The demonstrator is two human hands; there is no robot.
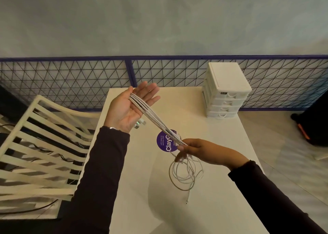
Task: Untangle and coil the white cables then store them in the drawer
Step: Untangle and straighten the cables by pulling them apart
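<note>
Mid-coil: our left hand (130,107) flat, fingers straight, white cables (156,117) looped across its palm; right hand (193,149) pinches them, loose loops below. Drawer unit (226,91) beyond right hand, untouched.

The far right corner of the surface (221,145) is occupied by the drawer unit (226,91), with open room left before its fronts; the left side is hemmed by a chair (42,145).

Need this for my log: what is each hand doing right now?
Left hand: open, fingers straight, white cables lying across it.
Right hand: closed, pinching the same cables.
</note>
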